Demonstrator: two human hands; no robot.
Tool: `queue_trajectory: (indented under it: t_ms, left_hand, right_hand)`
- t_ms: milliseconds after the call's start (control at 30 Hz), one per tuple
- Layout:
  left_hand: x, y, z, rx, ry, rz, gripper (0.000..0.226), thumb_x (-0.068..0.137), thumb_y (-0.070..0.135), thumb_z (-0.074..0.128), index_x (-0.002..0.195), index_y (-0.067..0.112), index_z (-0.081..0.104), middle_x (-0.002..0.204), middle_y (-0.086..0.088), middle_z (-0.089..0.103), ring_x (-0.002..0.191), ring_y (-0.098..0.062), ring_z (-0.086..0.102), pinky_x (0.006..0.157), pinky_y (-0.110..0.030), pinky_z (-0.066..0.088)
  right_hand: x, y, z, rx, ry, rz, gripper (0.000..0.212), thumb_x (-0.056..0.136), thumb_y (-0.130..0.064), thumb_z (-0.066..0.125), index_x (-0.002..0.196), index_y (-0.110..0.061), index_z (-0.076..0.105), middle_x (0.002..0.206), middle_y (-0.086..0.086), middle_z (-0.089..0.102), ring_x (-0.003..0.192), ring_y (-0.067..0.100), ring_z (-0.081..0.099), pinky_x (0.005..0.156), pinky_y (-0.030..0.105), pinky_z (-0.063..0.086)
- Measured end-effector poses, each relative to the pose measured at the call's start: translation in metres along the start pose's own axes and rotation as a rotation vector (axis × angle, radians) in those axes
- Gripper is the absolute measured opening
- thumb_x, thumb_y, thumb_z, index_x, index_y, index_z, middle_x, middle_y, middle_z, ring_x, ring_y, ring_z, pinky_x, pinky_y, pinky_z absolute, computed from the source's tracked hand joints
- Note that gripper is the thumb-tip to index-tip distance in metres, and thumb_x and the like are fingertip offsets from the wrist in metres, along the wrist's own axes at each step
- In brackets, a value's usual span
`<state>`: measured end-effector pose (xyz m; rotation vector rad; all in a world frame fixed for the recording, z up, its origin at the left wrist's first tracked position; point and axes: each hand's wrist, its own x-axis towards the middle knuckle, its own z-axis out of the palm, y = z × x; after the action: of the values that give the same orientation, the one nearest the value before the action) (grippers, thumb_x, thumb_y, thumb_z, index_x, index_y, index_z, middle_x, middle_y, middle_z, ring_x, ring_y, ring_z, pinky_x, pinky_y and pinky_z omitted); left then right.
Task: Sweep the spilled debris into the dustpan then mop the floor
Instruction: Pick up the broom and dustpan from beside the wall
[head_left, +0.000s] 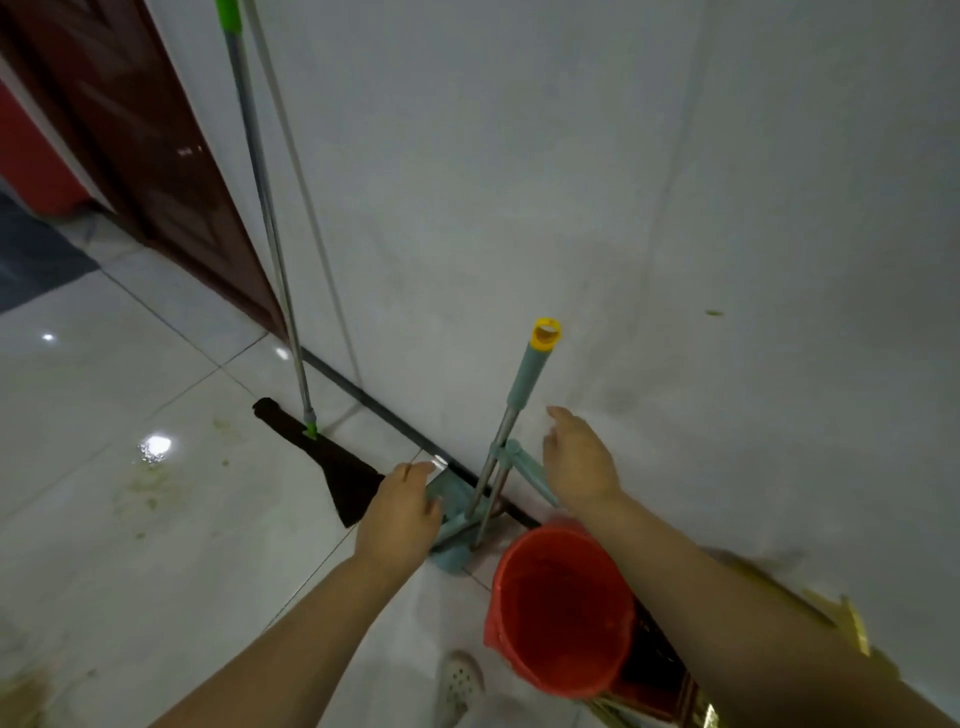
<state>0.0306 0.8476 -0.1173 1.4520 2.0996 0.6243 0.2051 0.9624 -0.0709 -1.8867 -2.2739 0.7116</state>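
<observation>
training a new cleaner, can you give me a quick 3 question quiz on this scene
1. True or false: the right hand is gripping the yellow-capped handle.
2. What stands nearest the person's shoe? A) red bucket B) dark mop head C) brown door
3. Fill in: the left hand reaches toward the teal ____ by the wall.

Key
1. False. The hand is open beside the handle, not around it.
2. A.
3. Dustpan.
</observation>
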Motion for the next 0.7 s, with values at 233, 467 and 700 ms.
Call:
queue_trajectory:
  t_ms: [233, 467, 700]
  left_hand:
    - [0.023, -0.005, 0.015, -0.026, -0.005, -0.098, 0.038, 0.092, 0.017, 0.052, 0.13, 0.01, 0.053, 0.125, -0.007, 0.052, 0.109, -0.018, 0.051, 0.086, -0.024, 0.041]
    - [0.024, -0.011, 0.019, -0.009, -0.02, -0.168, 0.027, 0.091, 0.019, 0.052, 0.115, 0.011, 0.061, 0.116, -0.007, 0.055, 0.1, -0.02, 0.055, 0.08, -0.03, 0.047]
    - [-0.002, -0.026, 0.015, -0.025, -0.052, -0.271, 0.035, 0.095, 0.022, 0.048, 0.128, 0.016, 0.055, 0.122, -0.004, 0.055, 0.103, -0.017, 0.057, 0.08, -0.02, 0.04]
  right_hand:
    - [0.07, -0.018, -0.006, 0.745, -0.432, 0.507, 0.02, 0.097, -0.028, 0.043, 0.106, -0.016, 0.055, 0.071, 0.017, 0.067, 0.055, 0.025, 0.066, 0.056, 0.029, 0.055]
    - [0.093, -0.021, -0.001, 0.943, -0.769, 0.652, 0.034, 0.09, -0.04, 0.056, 0.088, -0.007, 0.062, 0.07, 0.02, 0.069, 0.057, 0.026, 0.069, 0.056, 0.035, 0.059]
    - [0.076, -0.047, 0.01, 0.885, -0.941, 0.603, 0.029, 0.094, -0.023, 0.055, 0.074, -0.001, 0.06, 0.05, 0.012, 0.056, 0.038, 0.017, 0.059, 0.045, 0.024, 0.056]
